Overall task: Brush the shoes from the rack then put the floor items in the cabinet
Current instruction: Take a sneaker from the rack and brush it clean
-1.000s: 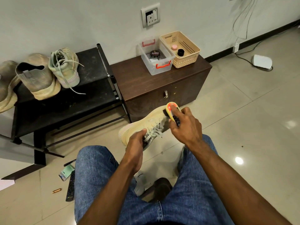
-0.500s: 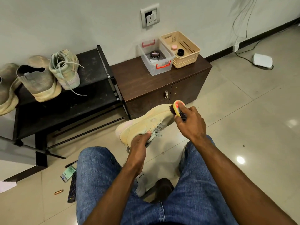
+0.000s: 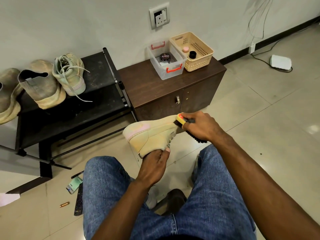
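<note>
From the head view, the left hand (image 3: pixel 152 168) grips the tan shoe (image 3: pixel 152 134) at its opening, thumb curled over the rim, and holds it in the air above the knees with its heel end turned toward the rack. The right hand (image 3: pixel 201 128) is curled round the yellow-backed brush (image 3: pixel 181 119), whose dark bristles press against the shoe's upper edge on the side facing the cabinet.

The black shoe rack (image 3: pixel 97 87) stands against the wall to the left, its right post just beside the left edge of the dark wooden cabinet (image 3: pixel 166 90). Three worn shoes sit on the rack's top shelf: a laced one (image 3: pixel 69 73) nearest the bare right half of the shelf, a slip-on (image 3: pixel 39 87) touching it, and another (image 3: pixel 7 94) cut off by the frame edge.

On the cabinet top, a clear bin (image 3: pixel 174 71) holding a polish tin (image 3: pixel 165 57) sits just beside a beige basket (image 3: pixel 199 63), both toward the back wall; the front half of the top is bare.

On the floor left of the person's knee lie a remote (image 3: pixel 78 200), a small green packet (image 3: pixel 74 184), a pen (image 3: pixel 77 174) and a copper-coloured piece (image 3: pixel 64 204), close together. Open tile stretches to the right, toward a white device (image 3: pixel 280 61) near the skirting.
</note>
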